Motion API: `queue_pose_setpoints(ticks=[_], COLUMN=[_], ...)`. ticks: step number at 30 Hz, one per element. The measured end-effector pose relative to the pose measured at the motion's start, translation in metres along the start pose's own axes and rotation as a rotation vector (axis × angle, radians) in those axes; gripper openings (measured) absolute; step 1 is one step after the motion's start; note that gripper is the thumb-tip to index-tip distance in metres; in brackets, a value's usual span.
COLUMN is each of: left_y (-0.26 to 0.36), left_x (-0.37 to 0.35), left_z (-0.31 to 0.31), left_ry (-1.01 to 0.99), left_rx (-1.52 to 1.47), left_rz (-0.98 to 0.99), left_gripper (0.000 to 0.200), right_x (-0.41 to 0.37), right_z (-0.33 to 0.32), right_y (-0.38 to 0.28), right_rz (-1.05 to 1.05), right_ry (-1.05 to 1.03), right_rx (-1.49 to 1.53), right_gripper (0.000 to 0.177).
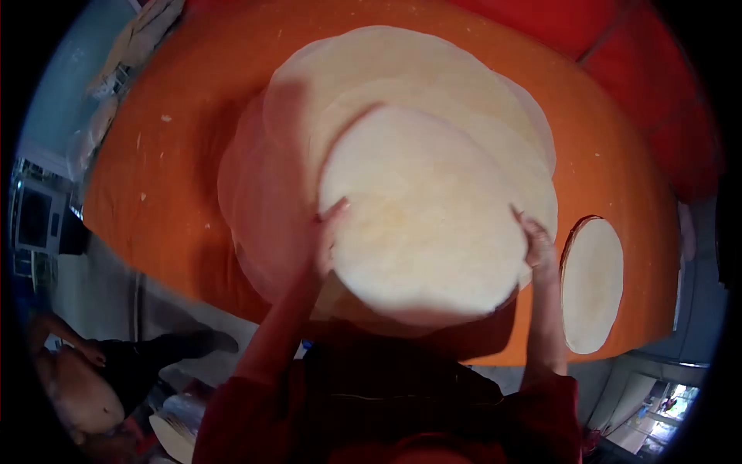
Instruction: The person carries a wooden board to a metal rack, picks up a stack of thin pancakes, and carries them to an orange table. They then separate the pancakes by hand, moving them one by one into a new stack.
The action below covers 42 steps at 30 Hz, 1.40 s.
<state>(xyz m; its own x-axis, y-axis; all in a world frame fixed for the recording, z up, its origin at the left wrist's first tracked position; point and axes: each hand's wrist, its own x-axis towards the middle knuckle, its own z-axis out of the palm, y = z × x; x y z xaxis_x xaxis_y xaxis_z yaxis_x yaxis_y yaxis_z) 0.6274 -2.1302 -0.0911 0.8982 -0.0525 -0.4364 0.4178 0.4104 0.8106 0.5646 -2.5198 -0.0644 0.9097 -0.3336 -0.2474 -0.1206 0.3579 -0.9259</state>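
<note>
A large, pale, round flatbread [421, 213] is held up in front of me by its two sides. My left hand [331, 230] grips its left edge, thumb on top and the other fingers mostly hidden beneath. On the opposite edge, my right hand [536, 241] is closed with its fingers partly out of sight. Below lie several overlapping flatbreads [386, 58], spread out on the orange table cover [170, 178]. Shadow falls across the left part of these breads.
To the right, a small stack of flatbreads [593, 286] lies near the table's edge. Red covering [649, 85] borders the far right side. At lower left another person [89, 387] sits near the floor. A dark boxy appliance [46, 216] stands at the left.
</note>
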Motion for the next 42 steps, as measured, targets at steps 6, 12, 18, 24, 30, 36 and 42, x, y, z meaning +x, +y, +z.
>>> queue_pose_setpoints(ticks=[6,12,18,24,30,36,42], left_y=[0.0,0.014,0.004,0.018,0.026,0.011,0.013], left_x=[0.001,-0.021,-0.037,-0.042,-0.05,-0.039,-0.044], left_z=[-0.012,-0.005,0.008,0.021,0.042,0.044,0.034], left_ry=[-0.322,-0.675,-0.769,-0.736,-0.608,-0.553,-0.568], left_rx=[-0.003,-0.347,-0.476,-0.346,-0.16,-0.117,-0.243], left_rz=[-0.034,-0.057,-0.126,-0.06,0.077,0.112,-0.042], left_gripper=[0.038,0.059,0.071,0.071,0.062,0.073,0.077], right_x=[0.001,0.006,0.016,-0.116,-0.112,-0.112,-0.119], right_z=[0.006,0.026,0.024,0.185,0.179,0.176,0.186], right_y=[0.026,0.022,0.007,0.002,0.024,0.037,-0.012], right_rz=[0.03,-0.192,-0.506,-0.662,-0.432,-0.351,-0.974], right_ry=[0.217,0.337,0.075,-0.515,-0.445,-0.349,-0.091], right_rx=[-0.061,-0.27,-0.957,-1.083,-0.904,-0.74,-1.289], right_gripper=[0.03,0.017,0.073,0.11,0.047,0.032,0.04])
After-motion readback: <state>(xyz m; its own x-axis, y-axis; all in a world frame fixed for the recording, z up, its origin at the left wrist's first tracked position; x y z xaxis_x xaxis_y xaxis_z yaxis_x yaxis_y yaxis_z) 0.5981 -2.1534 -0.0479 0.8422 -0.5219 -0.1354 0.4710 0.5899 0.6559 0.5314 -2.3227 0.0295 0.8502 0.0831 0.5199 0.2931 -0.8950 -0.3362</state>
